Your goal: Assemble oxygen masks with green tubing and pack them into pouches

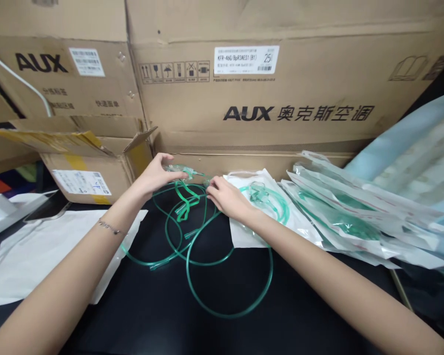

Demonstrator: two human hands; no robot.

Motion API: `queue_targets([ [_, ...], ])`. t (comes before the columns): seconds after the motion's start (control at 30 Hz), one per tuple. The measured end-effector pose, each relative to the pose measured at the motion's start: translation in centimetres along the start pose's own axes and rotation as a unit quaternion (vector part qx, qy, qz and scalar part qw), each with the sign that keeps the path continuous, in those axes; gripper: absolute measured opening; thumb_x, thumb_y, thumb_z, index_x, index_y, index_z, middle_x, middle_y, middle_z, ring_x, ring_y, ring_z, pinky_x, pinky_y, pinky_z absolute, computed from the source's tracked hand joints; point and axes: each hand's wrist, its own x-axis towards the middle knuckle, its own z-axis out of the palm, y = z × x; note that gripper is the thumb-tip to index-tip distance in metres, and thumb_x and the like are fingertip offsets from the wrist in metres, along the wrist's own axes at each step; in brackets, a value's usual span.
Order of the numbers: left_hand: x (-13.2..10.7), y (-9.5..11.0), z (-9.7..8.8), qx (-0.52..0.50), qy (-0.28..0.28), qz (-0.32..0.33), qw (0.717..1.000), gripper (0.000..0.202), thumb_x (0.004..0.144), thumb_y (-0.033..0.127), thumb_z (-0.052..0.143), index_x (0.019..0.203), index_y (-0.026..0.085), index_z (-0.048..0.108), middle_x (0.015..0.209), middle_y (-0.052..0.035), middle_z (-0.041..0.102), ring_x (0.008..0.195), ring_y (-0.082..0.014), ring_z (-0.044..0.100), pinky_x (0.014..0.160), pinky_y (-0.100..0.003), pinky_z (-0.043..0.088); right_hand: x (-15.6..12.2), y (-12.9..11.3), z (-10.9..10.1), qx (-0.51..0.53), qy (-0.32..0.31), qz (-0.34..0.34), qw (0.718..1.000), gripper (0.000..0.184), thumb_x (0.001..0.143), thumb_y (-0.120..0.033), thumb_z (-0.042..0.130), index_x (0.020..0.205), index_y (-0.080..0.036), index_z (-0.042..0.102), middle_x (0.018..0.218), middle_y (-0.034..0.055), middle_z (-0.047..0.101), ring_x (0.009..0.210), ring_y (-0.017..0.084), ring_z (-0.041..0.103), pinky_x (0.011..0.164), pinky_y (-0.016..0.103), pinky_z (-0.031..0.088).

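Note:
Loose green tubing (192, 246) lies in loops on the black table (151, 315). At its far end sits a clear mask piece with a green strap (187, 197). My left hand (157, 173) is curled over the mask's top end, fingers closed on it. My right hand (227, 197) pinches the tubing beside the mask, fingertips together. A bracelet shows on my left wrist. Just right of my right hand lies a sealed white pouch (266, 207) with another green mask set inside.
A pile of several sealed pouches (340, 217) spreads to the right. Large AUX cardboard boxes (281, 98) wall off the back. An open small carton (92, 162) stands at left, with white sheets (33, 251) on the table below it.

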Motion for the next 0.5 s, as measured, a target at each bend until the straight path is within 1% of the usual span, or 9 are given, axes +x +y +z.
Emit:
queue_targets([
  [0.07, -0.6, 0.1, -0.8, 0.001, -0.068, -0.006, 0.998, 0.051, 0.045, 0.024, 0.078, 0.092, 0.02, 0.058, 0.068, 0.0008, 0.056, 0.056, -0.0132, 0.053, 0.048, -0.021, 0.039, -1.1, 0.3, -0.8, 0.004, 0.03, 0.014, 0.999, 0.028, 0.092, -0.025, 0.032, 0.098, -0.013, 0.058, 0.117, 0.0145, 0.044, 0.107, 0.022, 0.043, 0.088, 0.033, 0.037],
  [0.13, -1.2, -0.2, -1.2, 0.031, -0.167, -0.004, 0.986, 0.045, 0.045, 0.024, 0.077, 0.087, 0.02, 0.062, 0.068, 0.0, 0.057, 0.058, -0.0146, 0.055, 0.049, -0.021, 0.041, -1.8, 0.7, -1.3, 0.012, 0.06, 0.009, 0.998, 0.026, 0.091, -0.026, 0.035, 0.096, -0.015, 0.059, 0.123, 0.0142, 0.04, 0.113, 0.023, 0.039, 0.091, 0.034, 0.035],
  [0.2, -1.8, -0.8, -1.1, 0.085, -0.267, 0.015, 0.96, 0.04, 0.046, 0.024, 0.077, 0.083, 0.02, 0.063, 0.067, 0.0006, 0.057, 0.06, -0.0144, 0.054, 0.052, -0.021, 0.041, -2.1, 0.9, -1.6, 0.002, 0.074, -0.017, 0.997, 0.023, 0.09, -0.026, 0.039, 0.093, -0.017, 0.06, 0.125, 0.0127, 0.041, 0.118, 0.024, 0.035, 0.092, 0.036, 0.033],
  [0.23, -2.1, -1.2, -0.9, 0.108, -0.308, 0.027, 0.945, 0.039, 0.048, 0.025, 0.076, 0.083, 0.019, 0.062, 0.07, 0.0006, 0.057, 0.063, -0.0144, 0.054, 0.055, -0.022, 0.042, -2.2, 0.9, -1.7, -0.013, 0.07, -0.037, 0.997, 0.021, 0.09, -0.024, 0.041, 0.092, -0.018, 0.06, 0.124, 0.0118, 0.043, 0.118, 0.024, 0.035, 0.093, 0.037, 0.032],
  [0.3, -2.5, -1.8, -0.6, 0.13, -0.365, 0.041, 0.921, 0.045, 0.051, 0.028, 0.074, 0.093, 0.018, 0.058, 0.083, -0.0014, 0.058, 0.074, -0.0156, 0.054, 0.064, -0.024, 0.044, -2.2, 0.8, -1.8, -0.045, 0.049, -0.074, 0.995, 0.018, 0.089, -0.019, 0.042, 0.092, -0.019, 0.059, 0.114, 0.0097, 0.052, 0.112, 0.022, 0.042, 0.095, 0.039, 0.028],
  [0.37, -2.8, -2.3, -0.5, 0.12, -0.417, 0.038, 0.9, 0.062, 0.055, 0.028, 0.072, 0.112, 0.018, 0.049, 0.101, -0.0056, 0.055, 0.088, -0.0176, 0.053, 0.075, -0.028, 0.044, -2.0, 0.6, -1.7, -0.066, 0.026, -0.101, 0.992, 0.018, 0.089, -0.014, 0.042, 0.093, -0.018, 0.059, 0.095, 0.0062, 0.06, 0.096, 0.018, 0.051, 0.095, 0.038, 0.025],
  [0.43, -2.9, -2.5, -0.6, 0.092, -0.481, 0.022, 0.872, 0.079, 0.058, 0.027, 0.071, 0.128, 0.02, 0.034, 0.116, -0.0095, 0.049, 0.1, -0.0194, 0.051, 0.083, -0.031, 0.042, -1.7, 0.3, -1.5, -0.082, 0.004, -0.107, 0.991, 0.017, 0.089, -0.012, 0.042, 0.093, -0.017, 0.058, 0.081, 0.0034, 0.061, 0.082, 0.016, 0.053, 0.09, 0.034, 0.028],
  [0.47, -3.0, -2.6, -0.6, 0.077, -0.503, 0.012, 0.861, 0.084, 0.059, 0.027, 0.071, 0.132, 0.021, 0.029, 0.122, -0.0106, 0.047, 0.104, -0.0202, 0.049, 0.085, -0.032, 0.041, -1.5, 0.2, -1.3, -0.09, -0.005, -0.105, 0.99, 0.017, 0.089, -0.012, 0.043, 0.094, -0.017, 0.058, 0.08, 0.0034, 0.061, 0.079, 0.016, 0.053, 0.085, 0.032, 0.03],
  [0.5, -3.0, -2.7, -0.5, 0.067, -0.513, 0.001, 0.856, 0.084, 0.061, 0.029, 0.069, 0.133, 0.021, 0.028, 0.125, -0.0113, 0.045, 0.107, -0.0209, 0.048, 0.087, -0.032, 0.04, -1.3, 0.1, -1.1, -0.098, -0.012, -0.102, 0.99, 0.016, 0.088, -0.013, 0.044, 0.095, -0.017, 0.058, 0.081, 0.0037, 0.061, 0.079, 0.016, 0.053, 0.08, 0.031, 0.031],
])
